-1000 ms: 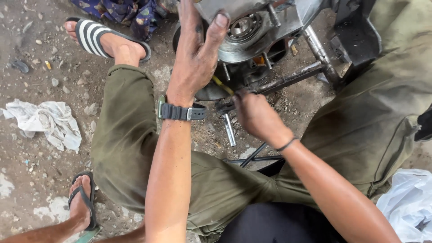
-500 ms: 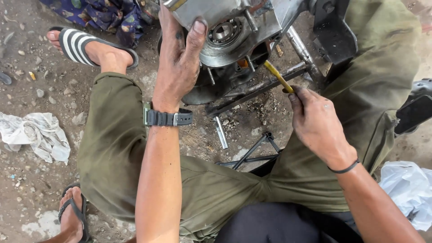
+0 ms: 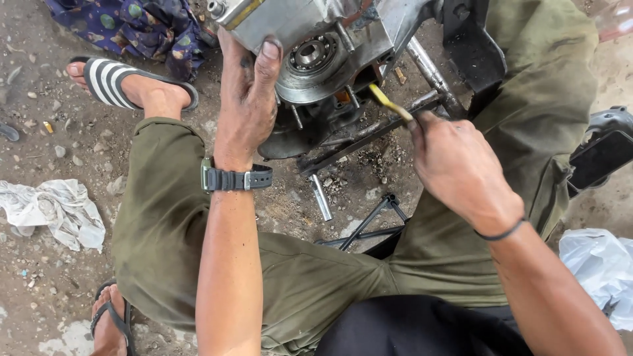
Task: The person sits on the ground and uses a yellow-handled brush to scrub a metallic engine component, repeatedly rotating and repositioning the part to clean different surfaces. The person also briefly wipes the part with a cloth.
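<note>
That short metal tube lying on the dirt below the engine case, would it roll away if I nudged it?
Probably only a little. The metal tube is round and smooth, so it could roll sideways, but it lies on gritty ground strewn with pebbles, which should stop it soon. It looks rigid and fairly light for its size, and may be greasy, so possibly slippery to pinch.

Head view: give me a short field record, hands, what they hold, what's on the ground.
left hand: grips the edge of the metal engine casing, thumb on its face
right hand: holds a thin yellow tool, tip toward the casing's underside
bearing: exposed in the casing face
ground: loose metal pin, white rag, white plastic bag
wrist: dark watch on the left
</note>
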